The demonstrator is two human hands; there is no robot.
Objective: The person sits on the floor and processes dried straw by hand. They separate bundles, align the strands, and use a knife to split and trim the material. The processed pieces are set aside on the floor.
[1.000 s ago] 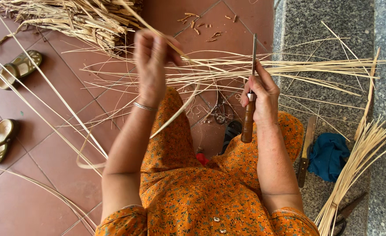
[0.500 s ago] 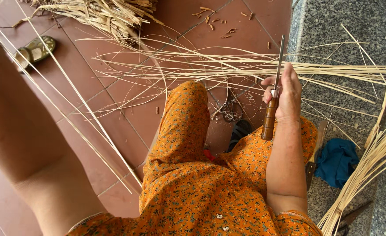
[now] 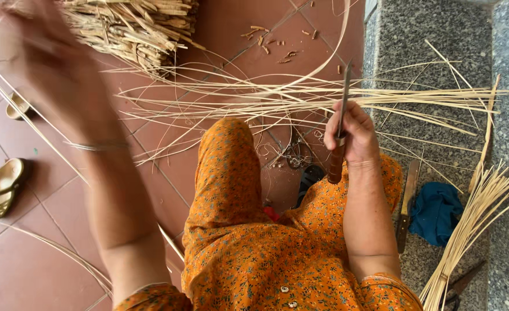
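r hand [image 3: 351,133] is fisted tight round the wooden handle of a knife [image 3: 341,124], blade pointing up past the knuckles w/ the thin pale cane strips [image 3: 300,98] fanned across the red tiles just beyond it. l hand [image 3: 47,63] is raised up + blurred, can't tell how open it is or if it has a strip. strips look light, springy, prob easy to snap or splinter, so best pinched near an end; knife by the handle only.

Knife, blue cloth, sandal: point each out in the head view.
knife [image 3: 336,164], head view, on the wooden handle below the right hand.
blue cloth [image 3: 436,212], head view, on its middle fold.
sandal [image 3: 2,187], head view, on its strap.
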